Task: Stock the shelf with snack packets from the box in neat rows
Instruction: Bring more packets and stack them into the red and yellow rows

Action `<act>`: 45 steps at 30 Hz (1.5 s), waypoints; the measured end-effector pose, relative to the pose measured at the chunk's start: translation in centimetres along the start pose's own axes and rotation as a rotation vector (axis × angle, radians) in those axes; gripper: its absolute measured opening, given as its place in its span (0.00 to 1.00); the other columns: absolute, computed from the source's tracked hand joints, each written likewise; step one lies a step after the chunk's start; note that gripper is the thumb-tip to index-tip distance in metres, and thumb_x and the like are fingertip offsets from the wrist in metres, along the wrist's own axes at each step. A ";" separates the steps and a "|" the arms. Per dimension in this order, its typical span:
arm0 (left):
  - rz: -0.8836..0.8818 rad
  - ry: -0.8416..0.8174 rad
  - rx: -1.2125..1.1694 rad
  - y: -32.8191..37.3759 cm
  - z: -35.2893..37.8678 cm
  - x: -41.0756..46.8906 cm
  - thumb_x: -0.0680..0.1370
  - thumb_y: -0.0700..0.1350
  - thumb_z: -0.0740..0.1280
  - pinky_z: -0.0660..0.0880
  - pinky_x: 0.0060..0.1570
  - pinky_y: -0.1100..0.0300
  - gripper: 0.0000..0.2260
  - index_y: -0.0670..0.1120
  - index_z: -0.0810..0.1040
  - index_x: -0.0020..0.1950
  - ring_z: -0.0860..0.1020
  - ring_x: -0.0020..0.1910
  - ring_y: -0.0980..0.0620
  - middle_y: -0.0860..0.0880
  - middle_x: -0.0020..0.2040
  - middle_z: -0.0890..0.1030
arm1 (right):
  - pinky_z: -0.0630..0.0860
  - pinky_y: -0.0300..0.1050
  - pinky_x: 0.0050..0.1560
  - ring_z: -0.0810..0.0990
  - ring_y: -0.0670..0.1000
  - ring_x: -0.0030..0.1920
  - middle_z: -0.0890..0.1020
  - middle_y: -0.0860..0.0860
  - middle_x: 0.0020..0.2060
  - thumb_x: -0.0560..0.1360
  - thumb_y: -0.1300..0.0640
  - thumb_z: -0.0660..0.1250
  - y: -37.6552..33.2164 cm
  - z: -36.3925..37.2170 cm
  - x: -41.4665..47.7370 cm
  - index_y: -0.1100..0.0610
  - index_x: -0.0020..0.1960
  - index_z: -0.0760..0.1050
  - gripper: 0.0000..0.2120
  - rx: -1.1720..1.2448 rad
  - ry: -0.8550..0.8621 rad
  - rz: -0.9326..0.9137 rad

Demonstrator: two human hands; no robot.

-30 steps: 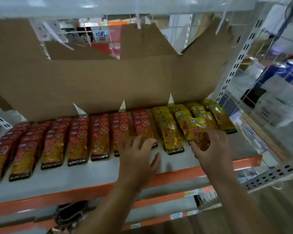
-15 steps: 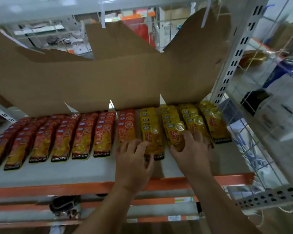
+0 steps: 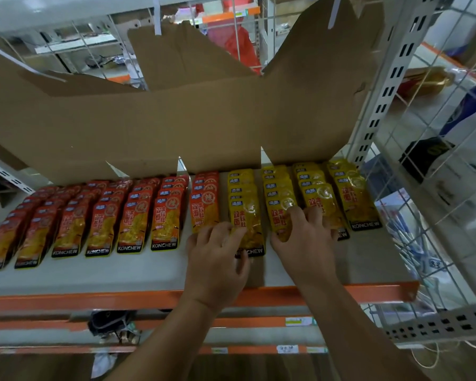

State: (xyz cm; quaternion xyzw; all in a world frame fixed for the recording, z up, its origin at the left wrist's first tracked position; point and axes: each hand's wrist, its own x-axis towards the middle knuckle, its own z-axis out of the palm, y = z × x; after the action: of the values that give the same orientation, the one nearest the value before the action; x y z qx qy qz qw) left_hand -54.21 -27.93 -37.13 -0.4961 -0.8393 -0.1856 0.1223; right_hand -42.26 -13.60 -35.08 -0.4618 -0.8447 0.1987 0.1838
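Left hand (image 3: 217,257) rests on the first yellow packet row (image 3: 243,204), right hand (image 3: 304,243) on the second yellow row (image 3: 276,193); fingers uncurled, rows running straight back.

The back of the shelf (image 3: 94,273) is closed off by a cardboard sheet (image 3: 176,127). Directly in front of the cardboard, the board is filled by rows of snack packets (image 3: 132,224), parted by narrow gaps. Further forward, a bare strip is left open up to the orange beam (image 3: 66,299). Right of the cardboard, passage is barred by a slotted upright (image 3: 390,86) and wire mesh (image 3: 437,160).
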 end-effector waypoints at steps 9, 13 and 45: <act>0.076 -0.279 0.133 0.1 -0.4 0.7 0.76 0.59 0.61 0.67 0.69 0.35 0.28 0.58 0.70 0.77 0.64 0.76 0.39 0.49 0.80 0.66 | 0.73 0.63 0.61 0.74 0.61 0.61 0.73 0.54 0.60 0.70 0.40 0.75 0.1 0.1 0.1 0.50 0.64 0.72 0.27 -0.011 0.007 -0.007; 0.083 -0.336 0.141 0.2 0.0 1.0 0.78 0.60 0.58 0.65 0.69 0.30 0.26 0.58 0.73 0.75 0.62 0.79 0.38 0.49 0.81 0.65 | 0.72 0.62 0.61 0.74 0.60 0.62 0.73 0.53 0.60 0.71 0.39 0.74 0.1 0.2 0.3 0.49 0.64 0.71 0.27 -0.010 0.005 0.000; 0.082 -0.206 0.043 -0.2 0.3 0.4 0.76 0.58 0.62 0.70 0.67 0.38 0.21 0.53 0.83 0.64 0.74 0.71 0.44 0.49 0.72 0.77 | 0.71 0.62 0.61 0.74 0.59 0.61 0.73 0.53 0.60 0.71 0.41 0.74 0.3 0.7 0.5 0.50 0.64 0.72 0.27 0.003 0.015 0.008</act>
State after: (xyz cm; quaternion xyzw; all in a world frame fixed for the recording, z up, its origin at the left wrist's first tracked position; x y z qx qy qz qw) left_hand -54.63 -27.56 -37.28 -0.5438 -0.8302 -0.1105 0.0535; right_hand -42.60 -13.16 -35.74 -0.4664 -0.8411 0.1975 0.1900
